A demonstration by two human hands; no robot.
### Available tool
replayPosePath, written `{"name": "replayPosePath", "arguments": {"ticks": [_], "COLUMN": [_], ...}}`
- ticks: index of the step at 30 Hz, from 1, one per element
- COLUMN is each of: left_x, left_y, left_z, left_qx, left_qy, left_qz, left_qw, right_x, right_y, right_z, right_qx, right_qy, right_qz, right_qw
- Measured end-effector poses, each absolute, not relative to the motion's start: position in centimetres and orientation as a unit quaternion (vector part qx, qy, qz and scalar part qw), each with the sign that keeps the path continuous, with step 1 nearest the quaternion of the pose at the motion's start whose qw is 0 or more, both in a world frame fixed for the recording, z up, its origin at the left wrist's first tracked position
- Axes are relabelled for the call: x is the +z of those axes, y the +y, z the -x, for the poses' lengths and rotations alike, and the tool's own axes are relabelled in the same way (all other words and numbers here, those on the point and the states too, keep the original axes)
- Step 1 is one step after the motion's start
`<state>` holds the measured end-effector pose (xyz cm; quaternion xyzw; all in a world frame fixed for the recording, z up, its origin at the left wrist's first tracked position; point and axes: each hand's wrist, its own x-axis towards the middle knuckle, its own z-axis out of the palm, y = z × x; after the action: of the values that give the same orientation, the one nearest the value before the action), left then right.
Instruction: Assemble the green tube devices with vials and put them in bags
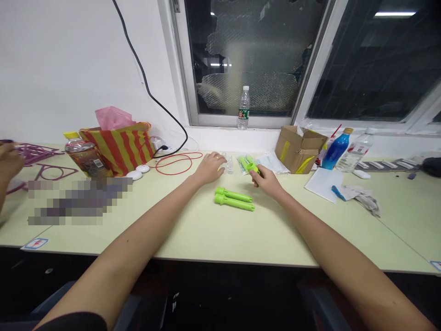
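My right hand (268,181) is closed around a bright green plastic tube, its round open end (252,167) poking out past the fingers. My left hand (209,168) rests low over the table, fingers stretched and a little apart, beside small clear plastic pieces (230,164). Whether its fingertips touch one of them is hard to tell. Between my forearms lie two more green plastic tubes (234,200), side by side, wider at their left ends. Behind the right hand is a clear bag with green pieces (244,162).
A striped bag (119,149), a tea bottle (87,156) and a red cable (174,164) are on the left. An open cardboard box (299,149), bottles (337,149), white paper (322,185) and a glove (361,195) sit right. Another person's hand (10,161) is at far left.
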<state>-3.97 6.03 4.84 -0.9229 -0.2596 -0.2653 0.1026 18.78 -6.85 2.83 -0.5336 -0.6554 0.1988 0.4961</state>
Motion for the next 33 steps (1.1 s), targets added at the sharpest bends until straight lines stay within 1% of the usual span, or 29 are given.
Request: {"name": "replayPosePath", "arguments": {"ticks": [2, 4, 6, 9, 18, 22, 26, 30, 33], "left_x": [5.7, 6.1, 6.1, 5.7, 5.2, 5.3, 6.0, 6.1, 5.1], "left_y": [6.7, 7.2, 7.5, 7.9, 8.5, 8.3, 6.9, 4.3, 2.7], "left_z": [2.1, 0.4, -0.8, -1.6, -1.7, -1.5, -1.0, 0.2, 1.3], "left_qx": [-0.207, -0.165, -0.139, -0.121, -0.120, -0.151, -0.218, -0.286, -0.370], "left_qy": [-0.253, -0.260, -0.270, -0.287, -0.288, -0.275, -0.247, -0.246, -0.265], "left_qz": [0.933, 0.930, 0.924, 0.916, 0.921, 0.928, 0.931, 0.925, 0.890], "left_qw": [0.153, 0.199, 0.232, 0.252, 0.234, 0.201, 0.157, 0.057, -0.038], "right_x": [2.7, 2.5, 2.3, 2.2, 1.9, 1.9, 1.8, 1.4, 1.1], "right_y": [-6.8, -6.7, -6.6, -6.5, -6.3, -6.3, -6.2, -6.1, -6.0], "right_z": [-18.9, -19.0, -18.9, -18.7, -18.6, -18.7, -18.8, -18.8, -18.8], "right_qx": [0.101, 0.053, 0.043, 0.040, 0.041, 0.038, 0.033, 0.019, 0.017], "right_qy": [-0.680, -0.685, -0.684, -0.691, -0.668, -0.664, -0.664, -0.678, -0.695], "right_qz": [0.557, 0.577, 0.593, 0.599, 0.628, 0.629, 0.630, 0.626, 0.618], "right_qw": [0.466, 0.442, 0.423, 0.404, 0.396, 0.403, 0.401, 0.384, 0.367]}}
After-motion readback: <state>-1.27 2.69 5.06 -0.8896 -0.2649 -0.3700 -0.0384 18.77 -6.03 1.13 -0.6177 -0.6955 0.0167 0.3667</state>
